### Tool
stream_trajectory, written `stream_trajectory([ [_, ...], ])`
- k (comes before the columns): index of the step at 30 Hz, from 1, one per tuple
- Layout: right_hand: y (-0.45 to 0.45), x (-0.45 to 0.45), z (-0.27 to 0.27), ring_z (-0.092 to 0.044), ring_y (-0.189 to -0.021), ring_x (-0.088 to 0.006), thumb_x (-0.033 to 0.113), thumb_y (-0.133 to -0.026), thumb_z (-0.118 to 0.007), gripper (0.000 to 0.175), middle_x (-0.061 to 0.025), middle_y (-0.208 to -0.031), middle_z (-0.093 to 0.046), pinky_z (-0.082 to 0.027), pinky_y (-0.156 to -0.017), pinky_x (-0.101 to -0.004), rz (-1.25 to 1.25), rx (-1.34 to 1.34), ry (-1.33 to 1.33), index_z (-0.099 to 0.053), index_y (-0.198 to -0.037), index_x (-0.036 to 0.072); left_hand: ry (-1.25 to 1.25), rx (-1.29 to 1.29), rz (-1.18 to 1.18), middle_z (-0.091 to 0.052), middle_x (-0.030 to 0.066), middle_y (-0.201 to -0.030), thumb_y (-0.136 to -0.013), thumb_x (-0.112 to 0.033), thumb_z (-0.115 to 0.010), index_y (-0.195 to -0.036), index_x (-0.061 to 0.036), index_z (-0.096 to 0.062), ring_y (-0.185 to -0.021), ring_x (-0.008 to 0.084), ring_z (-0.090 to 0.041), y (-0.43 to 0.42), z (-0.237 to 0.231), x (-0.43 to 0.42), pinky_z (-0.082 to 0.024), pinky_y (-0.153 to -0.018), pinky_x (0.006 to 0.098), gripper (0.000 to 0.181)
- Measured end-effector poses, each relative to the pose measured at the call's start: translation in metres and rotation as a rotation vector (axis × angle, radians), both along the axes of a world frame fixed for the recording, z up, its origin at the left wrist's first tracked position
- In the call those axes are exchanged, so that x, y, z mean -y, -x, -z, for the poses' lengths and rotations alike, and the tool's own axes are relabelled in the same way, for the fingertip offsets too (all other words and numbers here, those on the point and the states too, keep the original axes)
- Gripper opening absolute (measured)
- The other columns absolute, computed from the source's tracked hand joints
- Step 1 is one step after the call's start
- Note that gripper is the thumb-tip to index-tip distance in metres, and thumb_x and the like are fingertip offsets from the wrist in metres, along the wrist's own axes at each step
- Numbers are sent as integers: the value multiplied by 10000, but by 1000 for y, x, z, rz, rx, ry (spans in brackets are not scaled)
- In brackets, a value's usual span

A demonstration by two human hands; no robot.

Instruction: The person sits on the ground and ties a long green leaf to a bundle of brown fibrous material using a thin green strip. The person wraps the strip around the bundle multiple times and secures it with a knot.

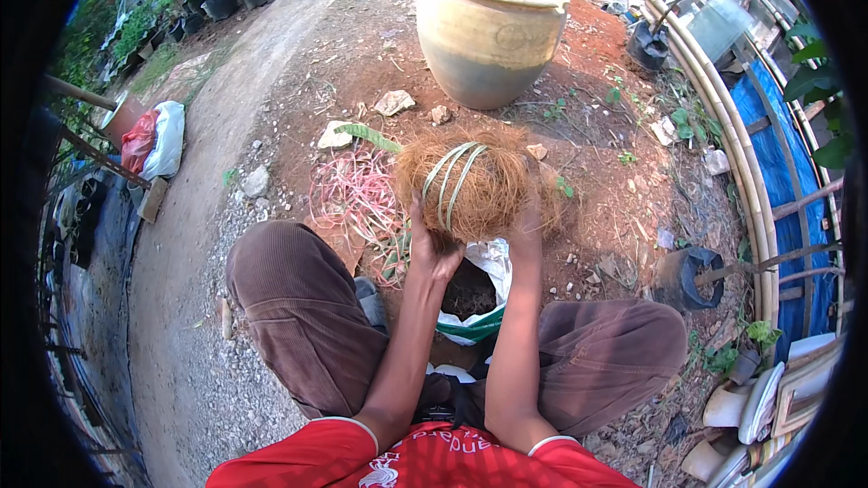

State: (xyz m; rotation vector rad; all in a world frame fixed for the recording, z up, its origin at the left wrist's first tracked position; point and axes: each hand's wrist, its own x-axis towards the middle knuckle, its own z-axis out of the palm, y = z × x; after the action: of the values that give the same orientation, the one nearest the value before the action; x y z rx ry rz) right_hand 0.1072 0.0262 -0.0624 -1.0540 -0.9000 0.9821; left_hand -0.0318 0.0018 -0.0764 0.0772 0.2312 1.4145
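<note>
A bundle of brown coconut fibre [502,183], wound with a few turns of pale green strap, is held up between my two hands. My left hand [428,244] grips its left underside. My right hand [532,213], partly blurred, holds the right side; its fingertips are hard to make out against the fibre. Below the bundle, between my knees, stands an open white and green sack [478,327] with dark soil [468,291] in it. A tangle of pink and white plastic string [356,196] lies on the ground to the left, with a green leaf piece [369,136] above it.
A large glazed clay pot [491,34] stands ahead. Stones [395,102] lie on the reddish soil before it. A black plastic plant bag [692,278] and a bamboo rail [739,129] are at the right. White and red plastic bags [163,139] sit at the left beyond the path.
</note>
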Motion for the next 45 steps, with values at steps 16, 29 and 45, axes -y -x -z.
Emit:
stream_trajectory([
  [16, 44, 57, -32, -684, -888, -422, 257, -933, -665, 284, -231, -921, -710, -522, -760, -464, -45, 897, 194, -721, -1013, -9, 219, -444, -330, -636, 107, -1179, -955, -89, -690, -1333, -13, -490, -1016, 199, -668, 0, -2, -15, -594, -864, 336, 434],
  [29, 7, 59, -97, -646, -651, -308, 196, -928, -685, 222, -161, -781, -684, -490, -633, -373, -108, 835, 37, -722, -926, -23, 62, -603, -314, -627, 140, -1211, -827, -15, -806, -1320, 30, -497, -1064, 230, -644, 3, 1, -14, -538, -956, 360, 585],
  [45, -8, 42, -31, -599, -1191, -280, 201, -888, -737, 242, -180, -1178, -675, -418, -1041, -379, -73, 601, -76, -772, -934, -34, -88, -1010, 15, -703, 167, -1130, -773, -158, -865, -1259, 85, -589, -980, 198, -691, 12, 4, -15, -555, -885, 324, 610],
])
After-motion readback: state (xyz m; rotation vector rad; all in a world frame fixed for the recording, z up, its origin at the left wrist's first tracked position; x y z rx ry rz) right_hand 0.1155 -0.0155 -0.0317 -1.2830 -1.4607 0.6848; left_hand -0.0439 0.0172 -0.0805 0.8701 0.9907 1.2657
